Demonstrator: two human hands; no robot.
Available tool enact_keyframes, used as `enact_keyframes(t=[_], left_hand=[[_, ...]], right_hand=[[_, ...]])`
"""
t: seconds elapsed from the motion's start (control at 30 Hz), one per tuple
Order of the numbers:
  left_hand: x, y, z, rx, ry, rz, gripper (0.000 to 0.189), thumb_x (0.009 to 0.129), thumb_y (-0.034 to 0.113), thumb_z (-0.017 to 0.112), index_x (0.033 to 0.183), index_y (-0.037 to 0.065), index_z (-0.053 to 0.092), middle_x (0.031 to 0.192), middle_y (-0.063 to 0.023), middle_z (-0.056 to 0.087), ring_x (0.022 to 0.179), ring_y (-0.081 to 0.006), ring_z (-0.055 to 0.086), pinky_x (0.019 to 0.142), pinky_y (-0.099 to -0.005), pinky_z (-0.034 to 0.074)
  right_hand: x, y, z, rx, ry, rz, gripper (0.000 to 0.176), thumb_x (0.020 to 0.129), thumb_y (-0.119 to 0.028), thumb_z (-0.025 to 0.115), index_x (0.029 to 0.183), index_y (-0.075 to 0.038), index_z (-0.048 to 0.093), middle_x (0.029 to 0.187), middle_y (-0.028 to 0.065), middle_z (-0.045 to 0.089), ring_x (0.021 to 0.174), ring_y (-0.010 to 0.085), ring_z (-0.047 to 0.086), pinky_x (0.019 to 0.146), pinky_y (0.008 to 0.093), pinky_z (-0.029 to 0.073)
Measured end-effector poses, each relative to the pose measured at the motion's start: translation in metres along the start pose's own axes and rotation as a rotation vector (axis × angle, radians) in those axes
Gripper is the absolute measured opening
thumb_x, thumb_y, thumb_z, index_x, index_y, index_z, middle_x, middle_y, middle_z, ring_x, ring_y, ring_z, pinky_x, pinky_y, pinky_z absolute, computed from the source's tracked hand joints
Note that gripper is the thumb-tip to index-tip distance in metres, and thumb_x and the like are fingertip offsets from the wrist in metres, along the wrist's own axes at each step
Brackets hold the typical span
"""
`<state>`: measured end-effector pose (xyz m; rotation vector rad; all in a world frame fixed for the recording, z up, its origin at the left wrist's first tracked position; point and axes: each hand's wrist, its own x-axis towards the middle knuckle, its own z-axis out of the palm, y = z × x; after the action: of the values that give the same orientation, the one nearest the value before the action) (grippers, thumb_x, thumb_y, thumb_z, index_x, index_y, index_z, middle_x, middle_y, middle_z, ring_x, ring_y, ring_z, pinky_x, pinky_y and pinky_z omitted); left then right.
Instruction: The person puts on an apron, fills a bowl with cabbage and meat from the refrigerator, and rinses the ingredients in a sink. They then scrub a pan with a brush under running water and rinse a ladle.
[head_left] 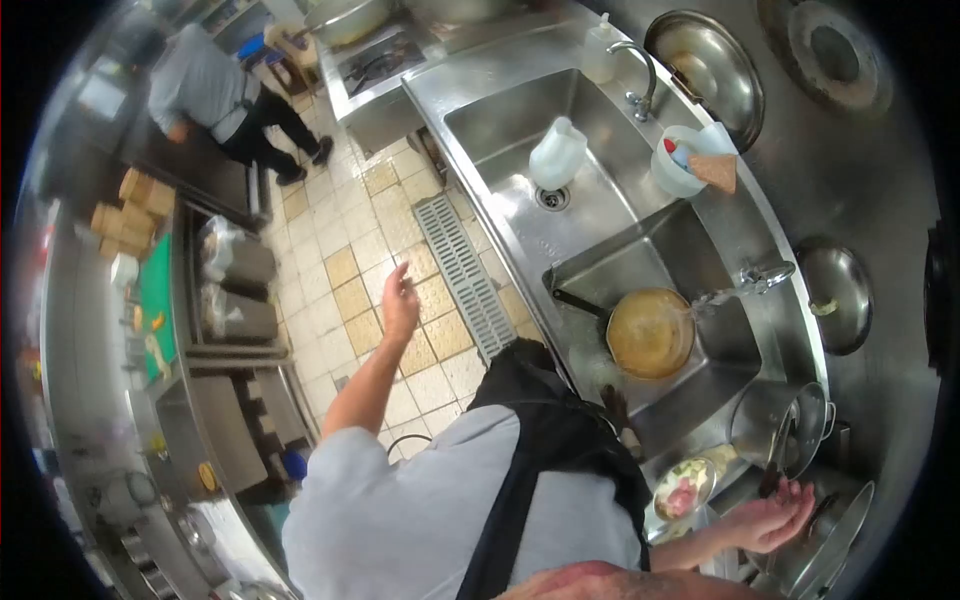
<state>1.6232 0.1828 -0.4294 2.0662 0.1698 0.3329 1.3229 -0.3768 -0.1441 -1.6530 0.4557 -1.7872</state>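
Observation:
My left hand is held out over the tiled floor, away from the counter, with its fingers loosely bent and nothing in them. At the lower right my right hand reaches over the counter with its fingers apart. Just beyond its fingertips are a dark utensil handle and a steel pot. Beside my right forearm stands a bowl of chopped food, pink and pale green. In the near sink basin sits a frying pan of brownish water, with water running into it from a tap.
A white plastic jug lies in the far basin near the drain. A white tub with a sponge stands on the sink's back ledge. Behind it are metal lids. Another person stands across the aisle, near a counter with a green board.

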Motion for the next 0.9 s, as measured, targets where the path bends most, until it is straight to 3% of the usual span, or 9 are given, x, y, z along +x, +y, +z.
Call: enact_keyframes(t=[0.07, 0.17, 0.23, 0.3, 0.37, 0.63, 0.7, 0.83, 0.9], left_hand=[[-0.058, -0.037, -0.056, 0.155, 0.039, -0.097, 0.036, 0.095, -0.001, 0.056, 0.131, 0.004, 0.058, 0.110, -0.0140, 0.068, 0.096, -0.0221, 0.067, 0.079, -0.0340, 0.056], [-0.162, -0.068, -0.140, 0.482, 0.013, -0.280, 0.029, 0.094, 0.017, 0.062, 0.119, 0.003, 0.067, 0.088, -0.0153, 0.072, 0.085, -0.0244, 0.070, 0.075, -0.0379, 0.054], [-0.210, -0.081, -0.182, 0.517, -0.301, -0.513, 0.028, 0.089, 0.019, 0.066, 0.111, 0.004, 0.072, 0.088, -0.0178, 0.073, 0.087, -0.0281, 0.071, 0.079, -0.0398, 0.055], [-0.252, -0.126, -0.210, 0.554, -0.534, -0.488, 0.026, 0.085, 0.016, 0.067, 0.107, 0.005, 0.074, 0.095, -0.0182, 0.074, 0.088, -0.0292, 0.072, 0.080, -0.0384, 0.056], [-0.266, -0.139, -0.227, 0.595, -0.575, -0.611, 0.027, 0.084, 0.017, 0.067, 0.107, 0.005, 0.075, 0.097, -0.0181, 0.074, 0.090, -0.0294, 0.072, 0.082, -0.0381, 0.056], [-0.113, -0.154, -0.248, 0.540, -0.596, -0.773, 0.028, 0.085, 0.017, 0.064, 0.109, 0.007, 0.074, 0.104, -0.0190, 0.074, 0.102, -0.0322, 0.071, 0.090, -0.0392, 0.054], [-0.078, -0.217, -0.253, 0.753, -0.413, -0.351, 0.032, 0.087, 0.013, 0.058, 0.115, 0.006, 0.070, 0.102, -0.0189, 0.074, 0.101, -0.0343, 0.070, 0.090, -0.0391, 0.054], [0.027, -0.183, -0.259, 0.828, -0.206, -0.244, 0.035, 0.089, 0.010, 0.053, 0.120, 0.004, 0.068, 0.100, -0.0194, 0.073, 0.101, -0.0351, 0.070, 0.089, -0.0394, 0.055], [0.077, -0.176, -0.262, 0.484, -0.177, -0.238, 0.034, 0.090, 0.012, 0.054, 0.120, 0.002, 0.067, 0.100, -0.0208, 0.073, 0.101, -0.0348, 0.070, 0.089, -0.0405, 0.055]], right_hand=[[-0.017, 0.010, -0.008, 0.039, -0.213, -0.121, 0.030, 0.102, 0.000, 0.048, 0.127, 0.016, 0.054, 0.120, 0.0288, 0.064, 0.084, 0.0273, 0.065, 0.079, 0.0386, 0.058], [-0.047, 0.021, -0.020, 0.079, -0.290, 0.043, 0.030, 0.102, -0.001, 0.049, 0.126, 0.017, 0.053, 0.112, 0.0295, 0.065, 0.080, 0.0248, 0.063, 0.073, 0.0375, 0.056], [-0.065, 0.027, -0.019, 0.092, -0.297, 0.059, 0.029, 0.103, -0.001, 0.048, 0.126, 0.014, 0.055, 0.112, 0.0269, 0.066, 0.078, 0.0224, 0.062, 0.071, 0.0344, 0.055], [-0.083, 0.012, -0.004, 0.225, -0.289, 0.277, 0.028, 0.103, -0.002, 0.048, 0.125, 0.012, 0.057, 0.111, 0.0236, 0.067, 0.075, 0.0197, 0.061, 0.069, 0.0305, 0.054], [-0.100, -0.006, 0.010, 0.220, -0.308, 0.279, 0.026, 0.102, -0.002, 0.048, 0.124, 0.009, 0.059, 0.111, 0.0206, 0.068, 0.074, 0.0171, 0.060, 0.069, 0.0278, 0.052], [-0.219, -0.054, 0.090, -0.026, -1.002, 0.725, 0.025, 0.102, -0.008, 0.055, 0.123, 0.002, 0.064, 0.100, 0.0105, 0.070, 0.073, 0.0085, 0.060, 0.068, 0.0239, 0.051], [-0.252, -0.078, 0.138, -0.001, -1.087, 0.812, 0.024, 0.102, -0.009, 0.057, 0.121, 0.002, 0.065, 0.097, 0.0073, 0.071, 0.075, 0.0070, 0.061, 0.069, 0.0233, 0.052], [-0.299, -0.145, 0.269, 0.036, -1.317, 0.615, 0.023, 0.100, -0.008, 0.059, 0.119, 0.002, 0.066, 0.099, 0.0117, 0.072, 0.079, 0.0147, 0.067, 0.072, 0.0280, 0.054], [-0.303, -0.174, 0.320, 0.025, -1.433, 0.453, 0.023, 0.099, -0.008, 0.060, 0.118, 0.002, 0.066, 0.100, 0.0139, 0.073, 0.082, 0.0194, 0.069, 0.074, 0.0305, 0.055]])
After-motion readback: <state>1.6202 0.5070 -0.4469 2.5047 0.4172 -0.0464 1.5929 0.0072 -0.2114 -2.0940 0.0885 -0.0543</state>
